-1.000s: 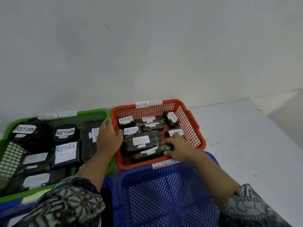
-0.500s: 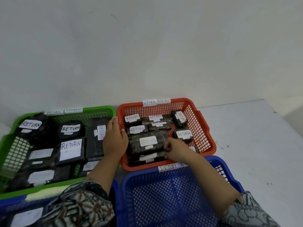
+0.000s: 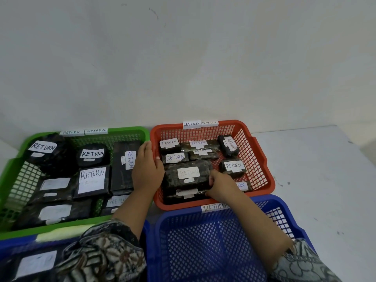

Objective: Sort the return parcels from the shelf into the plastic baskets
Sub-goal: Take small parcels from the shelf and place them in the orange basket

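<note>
Right hand has shifted from the front parcel to the right end of the big parcel just behind it. Left hand has held its place on the left rim of the red basket.

Hands: the left lies flat over that rim with fingers fairly straight, gripping nothing. The right has its fingers curled round the big parcel's right end. Whether its lower fingers also touch the front parcel cannot be settled, as the hand covers that spot.

Location: the big parcel lies flat, label up, in the middle of the red basket, packed among smaller labelled parcels. The green basket to the left is likewise filled. The blue basket in front shows only bare mesh.

Step in hand, as judged: seating or squaring a parcel already delivered into the red basket, with the left hand steadying the basket.

Next move, as judged: release the big parcel once it sits level, then withdraw both hands to fetch another from the shelf, which is out of view. Care is needed not to drag the neighbouring parcels out of line.
</note>
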